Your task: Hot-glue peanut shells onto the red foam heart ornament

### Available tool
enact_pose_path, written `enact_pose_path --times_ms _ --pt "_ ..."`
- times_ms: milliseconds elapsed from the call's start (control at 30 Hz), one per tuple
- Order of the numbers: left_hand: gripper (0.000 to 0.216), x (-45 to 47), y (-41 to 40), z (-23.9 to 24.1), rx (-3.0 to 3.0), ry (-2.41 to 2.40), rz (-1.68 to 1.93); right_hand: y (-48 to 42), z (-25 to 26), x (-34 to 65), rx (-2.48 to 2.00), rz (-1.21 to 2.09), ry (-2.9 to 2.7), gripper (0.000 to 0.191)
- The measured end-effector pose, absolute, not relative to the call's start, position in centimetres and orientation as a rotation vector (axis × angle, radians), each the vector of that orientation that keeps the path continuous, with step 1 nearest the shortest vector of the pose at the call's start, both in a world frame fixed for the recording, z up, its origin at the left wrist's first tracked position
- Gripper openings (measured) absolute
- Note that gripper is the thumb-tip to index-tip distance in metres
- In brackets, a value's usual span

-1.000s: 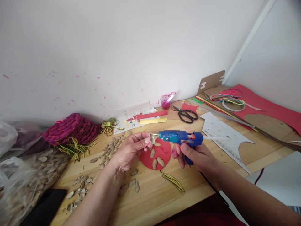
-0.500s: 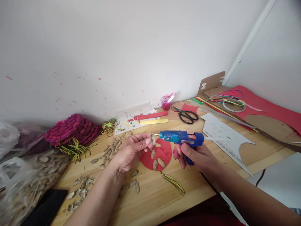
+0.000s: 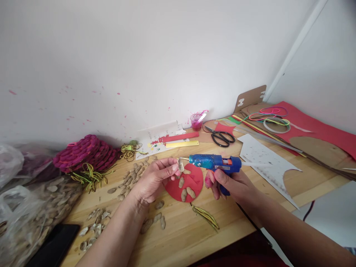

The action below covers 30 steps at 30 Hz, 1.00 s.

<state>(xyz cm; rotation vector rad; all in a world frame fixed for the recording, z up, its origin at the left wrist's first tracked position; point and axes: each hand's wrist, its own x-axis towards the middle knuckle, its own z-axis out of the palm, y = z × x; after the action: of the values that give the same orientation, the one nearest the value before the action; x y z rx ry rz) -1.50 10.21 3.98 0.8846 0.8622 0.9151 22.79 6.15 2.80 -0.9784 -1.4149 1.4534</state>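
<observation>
Peanut shell half, pinched in the left hand, is at the nozzle of a glue gun gripped by the right hand; a red disc lies below, scissors near the bench's back edge.

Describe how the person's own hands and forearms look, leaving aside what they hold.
Both forearms show bare, without sleeves. The left hand and right hand wear no gloves; no watch or bracelet shows. Pink marks a right fingertip.
</observation>
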Motion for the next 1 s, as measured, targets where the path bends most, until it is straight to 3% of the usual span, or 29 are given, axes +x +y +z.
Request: enact_pose_path --times_ms 1000 --pt "0.026 -1.84 10.55 4.08 0.789 0.781 1.055 6.11 2.0 23.14 -0.901 1.327 -1.632 0.045"
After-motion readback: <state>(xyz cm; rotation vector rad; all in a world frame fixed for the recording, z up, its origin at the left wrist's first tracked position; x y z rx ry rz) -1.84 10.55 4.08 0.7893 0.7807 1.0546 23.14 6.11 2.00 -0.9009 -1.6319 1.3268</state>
